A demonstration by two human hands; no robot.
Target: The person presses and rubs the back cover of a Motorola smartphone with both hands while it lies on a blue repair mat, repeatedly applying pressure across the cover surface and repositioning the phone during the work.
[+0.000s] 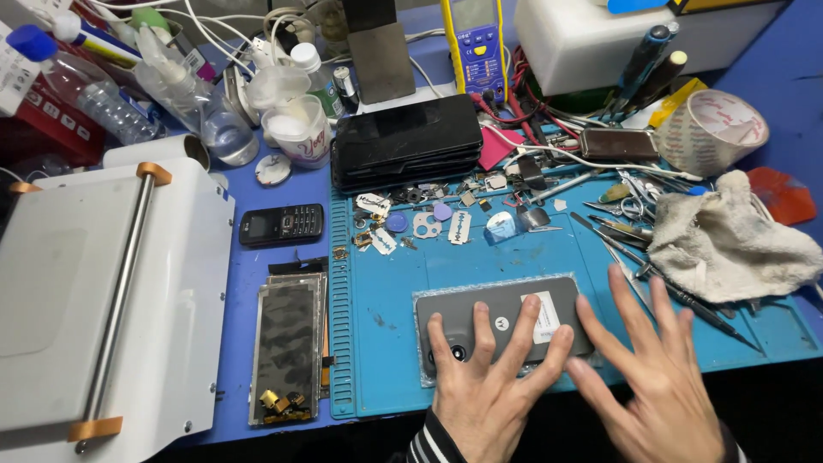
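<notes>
The left hand (pixel 484 390) covers the lower middle of the grey phone (pixel 501 321), and the right hand (pixel 656 377), slightly blurred, hides its right corner. Both wrists are cut off by the bottom edge. The white machine (pixel 94 300) runs off the left edge. The small metal bits (pixel 411 206) at upper centre are too tiny to tell apart.

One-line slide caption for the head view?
Left hand presses a grey phone face-down on the blue mat; right hand hovers beside it.
</notes>
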